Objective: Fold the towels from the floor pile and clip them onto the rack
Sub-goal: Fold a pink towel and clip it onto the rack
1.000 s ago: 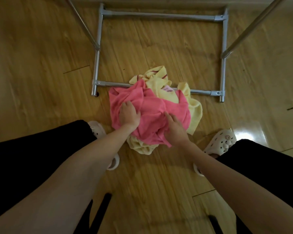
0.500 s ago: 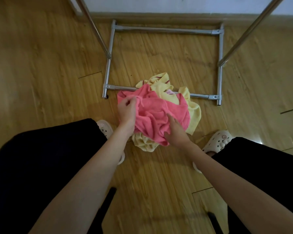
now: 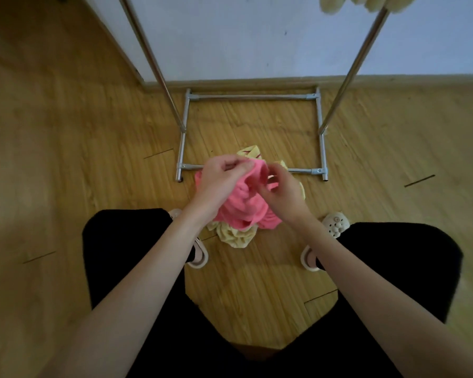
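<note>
2 hands grip 1 pink towel.

No readable text, labels, brands, numbers or signs anywhere in the frame.

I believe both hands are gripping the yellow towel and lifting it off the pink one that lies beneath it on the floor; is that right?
Not quite: the colours are swapped. In the head view the left hand and right hand are gripping the pink towel and lifting it off the yellow towel that lies beneath it on the floor.
</note>
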Available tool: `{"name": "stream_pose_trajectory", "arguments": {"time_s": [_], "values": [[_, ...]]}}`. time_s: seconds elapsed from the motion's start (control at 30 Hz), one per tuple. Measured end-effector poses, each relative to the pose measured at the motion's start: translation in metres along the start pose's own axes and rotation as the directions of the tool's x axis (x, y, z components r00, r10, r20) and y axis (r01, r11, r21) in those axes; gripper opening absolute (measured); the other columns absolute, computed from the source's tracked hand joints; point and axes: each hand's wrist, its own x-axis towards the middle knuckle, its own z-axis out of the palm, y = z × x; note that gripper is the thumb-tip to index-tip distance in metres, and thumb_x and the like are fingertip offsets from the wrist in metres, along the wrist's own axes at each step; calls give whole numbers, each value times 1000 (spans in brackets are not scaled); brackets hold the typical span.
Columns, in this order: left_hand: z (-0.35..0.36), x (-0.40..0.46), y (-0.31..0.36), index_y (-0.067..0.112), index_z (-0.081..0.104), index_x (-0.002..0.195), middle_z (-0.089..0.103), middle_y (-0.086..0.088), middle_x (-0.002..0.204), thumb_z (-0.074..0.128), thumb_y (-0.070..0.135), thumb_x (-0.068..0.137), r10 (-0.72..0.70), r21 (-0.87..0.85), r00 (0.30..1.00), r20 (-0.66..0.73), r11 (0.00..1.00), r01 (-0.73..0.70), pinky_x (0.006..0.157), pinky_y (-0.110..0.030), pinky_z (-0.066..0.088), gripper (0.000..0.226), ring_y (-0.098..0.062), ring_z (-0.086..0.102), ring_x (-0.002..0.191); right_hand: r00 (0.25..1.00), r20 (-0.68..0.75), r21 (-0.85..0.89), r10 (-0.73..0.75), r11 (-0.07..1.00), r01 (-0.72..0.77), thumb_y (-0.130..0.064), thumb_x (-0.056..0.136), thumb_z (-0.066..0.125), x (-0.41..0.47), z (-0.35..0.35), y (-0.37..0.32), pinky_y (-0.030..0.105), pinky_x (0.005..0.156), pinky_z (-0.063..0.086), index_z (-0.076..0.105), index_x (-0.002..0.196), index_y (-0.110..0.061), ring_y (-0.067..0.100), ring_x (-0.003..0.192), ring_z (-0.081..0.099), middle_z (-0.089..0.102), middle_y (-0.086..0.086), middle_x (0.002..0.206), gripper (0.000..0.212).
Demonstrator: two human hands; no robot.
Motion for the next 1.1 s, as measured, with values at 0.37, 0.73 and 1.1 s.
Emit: {"name": "stream_pose_trajectory", "arguments": {"time_s": [0.37, 0.73, 1.1], "values": [[-39, -49, 56, 19, 74, 87, 73, 10, 81, 71, 14, 81, 122, -82, 980, -157, 987, -136, 77, -17, 48, 8, -4, 67, 84, 994, -20, -149, -105, 984, 101, -10, 97, 49, -55, -75, -64, 8, 55, 38, 53, 88, -13, 1, 61, 48, 51, -12, 70, 10], [-42, -17, 69, -1, 71, 101, 69, -10, 94, 61, -2, 88, 278, 132, 959, -46, 954, -270, 71, -12, 44, 17, 12, 57, 66, 991, -40, 404, -131, 904, 136, -8, 96, 52, -73, -115, -171, 22, 44, 40, 61, 103, -12, 8, 47, 42, 52, -5, 54, 12], [-58, -84, 44, 11, 61, 104, 64, -1, 100, 59, 4, 79, 280, -15, 914, 293, 957, -289, 83, -26, 52, 27, -15, 62, 96, 989, -75, 688, -126, 711, 143, 2, 96, 47, -71, -102, -197, 21, 60, 50, 65, 98, 2, 15, 61, 56, 60, 7, 74, 19]]}}
